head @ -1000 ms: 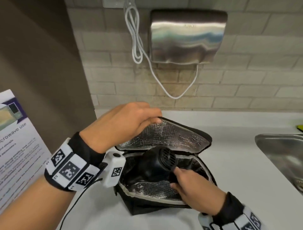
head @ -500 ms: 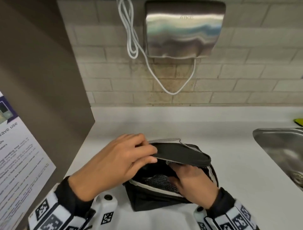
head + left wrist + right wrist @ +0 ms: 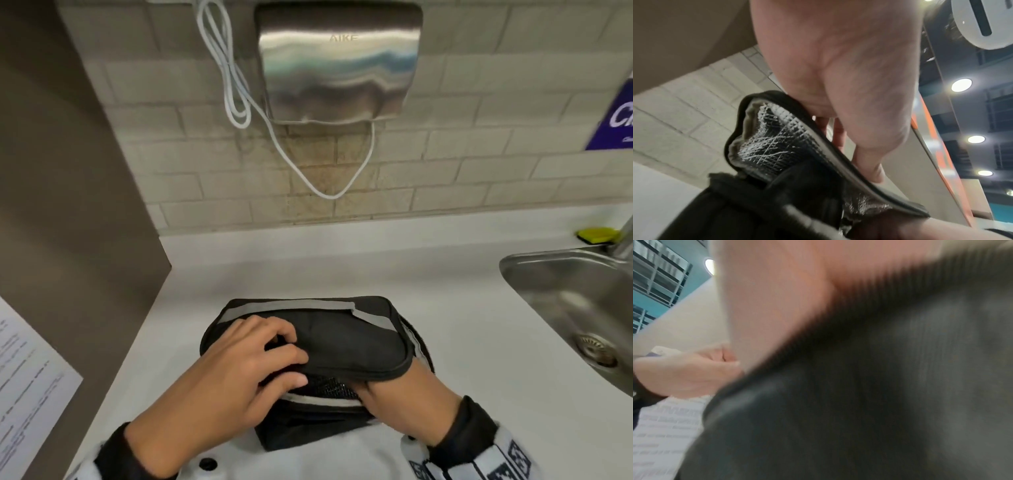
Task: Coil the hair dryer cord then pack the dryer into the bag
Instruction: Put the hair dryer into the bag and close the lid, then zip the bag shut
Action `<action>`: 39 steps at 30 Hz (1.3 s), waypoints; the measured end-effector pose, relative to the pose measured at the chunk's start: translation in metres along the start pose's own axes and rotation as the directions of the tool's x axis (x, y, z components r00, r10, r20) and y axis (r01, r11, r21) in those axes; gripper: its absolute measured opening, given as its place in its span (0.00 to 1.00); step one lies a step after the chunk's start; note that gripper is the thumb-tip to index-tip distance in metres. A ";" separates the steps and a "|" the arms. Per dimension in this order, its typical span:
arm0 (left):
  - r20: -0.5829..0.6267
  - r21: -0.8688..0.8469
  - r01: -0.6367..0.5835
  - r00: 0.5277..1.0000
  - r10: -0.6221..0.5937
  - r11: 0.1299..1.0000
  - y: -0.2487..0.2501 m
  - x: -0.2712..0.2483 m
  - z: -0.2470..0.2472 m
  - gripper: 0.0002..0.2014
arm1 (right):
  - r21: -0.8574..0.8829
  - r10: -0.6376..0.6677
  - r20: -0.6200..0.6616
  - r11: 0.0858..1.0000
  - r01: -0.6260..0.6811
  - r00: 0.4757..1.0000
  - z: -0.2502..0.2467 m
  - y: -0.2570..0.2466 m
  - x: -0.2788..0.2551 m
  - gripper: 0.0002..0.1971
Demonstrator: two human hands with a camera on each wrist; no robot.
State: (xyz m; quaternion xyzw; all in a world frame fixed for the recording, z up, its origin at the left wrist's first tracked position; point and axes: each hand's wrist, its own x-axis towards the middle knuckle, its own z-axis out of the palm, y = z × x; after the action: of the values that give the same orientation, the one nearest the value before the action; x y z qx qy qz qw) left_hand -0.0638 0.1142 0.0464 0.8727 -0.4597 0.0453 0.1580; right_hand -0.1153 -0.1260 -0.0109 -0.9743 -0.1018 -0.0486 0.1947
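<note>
One black insulated bag [image 3: 346,337] on the counter [image 3: 445,342], dryer hidden inside. Left hand [image 3: 219,387] pinches the lid down; right hand [image 3: 407,401] is tucked underneath, grip can't be seen. One sink [image 3: 561,291] to the right.

Your bare left hand [image 3: 219,377] and bare right hand [image 3: 404,401] each end in a black knit cuff; behind each cuff, toward your elbow, sits a white wristband printed with black square marker patterns, clearest on the right.

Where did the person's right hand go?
In the head view, the right hand reaches under the bag's lid into the bag, fingers hidden, just right of the left hand gripping that lid.
</note>
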 end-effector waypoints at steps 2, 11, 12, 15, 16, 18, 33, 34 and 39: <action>0.061 0.002 0.010 0.998 -0.011 1.000 0.000 0.003 -0.010 0.14 | 0.118 -0.088 0.012 0.989 0.086 0.996 -0.025 -0.002 -0.021 0.28; 0.211 0.042 -0.116 0.972 0.105 0.992 0.022 0.058 -0.077 0.22 | 0.199 0.195 -0.337 0.971 -0.132 0.921 -0.092 0.061 -0.046 0.11; 0.214 0.055 -0.148 0.968 0.133 0.987 0.027 0.070 -0.085 0.20 | 0.247 0.222 -0.331 0.958 -0.143 0.917 -0.091 0.068 -0.038 0.10; 0.265 0.051 -0.177 0.951 0.158 0.983 0.041 0.111 -0.102 0.15 | 0.408 0.226 -0.216 0.905 -0.123 0.950 -0.078 0.093 -0.009 0.08; 0.282 0.042 -0.192 0.944 0.172 0.981 0.044 0.127 -0.105 0.13 | 0.447 0.209 -0.168 0.887 -0.115 0.963 -0.074 0.101 -0.001 0.09; 0.320 0.036 -0.224 0.926 0.201 0.974 0.049 0.158 -0.102 0.11 | 0.529 0.172 -0.073 0.842 -0.108 0.982 -0.067 0.112 0.014 0.11; 0.781 0.266 -0.250 0.621 -0.057 0.931 0.034 0.247 0.006 0.16 | 0.812 0.133 0.091 0.564 -0.151 0.987 -0.033 0.123 0.043 0.11; 0.785 0.253 -0.244 0.618 -0.051 0.936 0.033 0.247 0.006 0.14 | 0.823 0.141 0.111 0.542 -0.171 0.984 -0.032 0.123 0.043 0.11; 0.795 0.223 -0.252 0.605 -0.026 0.942 0.030 0.248 0.008 0.11 | 0.865 0.140 0.183 0.448 -0.227 0.973 -0.036 0.127 0.043 0.08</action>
State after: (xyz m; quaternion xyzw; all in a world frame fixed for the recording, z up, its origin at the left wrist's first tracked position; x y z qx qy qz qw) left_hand 0.0536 -0.0994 0.1019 0.7851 -0.5235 -0.2608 -0.2036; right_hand -0.0479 -0.2466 -0.0190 -0.7411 -0.0146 0.0732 0.6673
